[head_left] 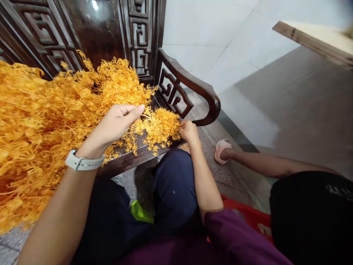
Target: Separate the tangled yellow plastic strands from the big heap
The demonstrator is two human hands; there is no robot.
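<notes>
A large heap of orange plastic sprigs [41, 121] covers the seat of a dark carved wooden bench [138, 156]. My left hand [117, 121], with a white watch on the wrist, is closed on a sprig at the heap's right side. My right hand [188, 130] pinches the edge of a smaller clump of orange sprigs [161, 127] near the bench's armrest [193, 86].
Another person's leg [264, 163] with a pink slipper [222, 149] stretches over the floor at right. A red stool [250, 217] sits under me. A wooden table edge [314, 42] shows top right. Pale tiled floor [220, 36] lies beyond.
</notes>
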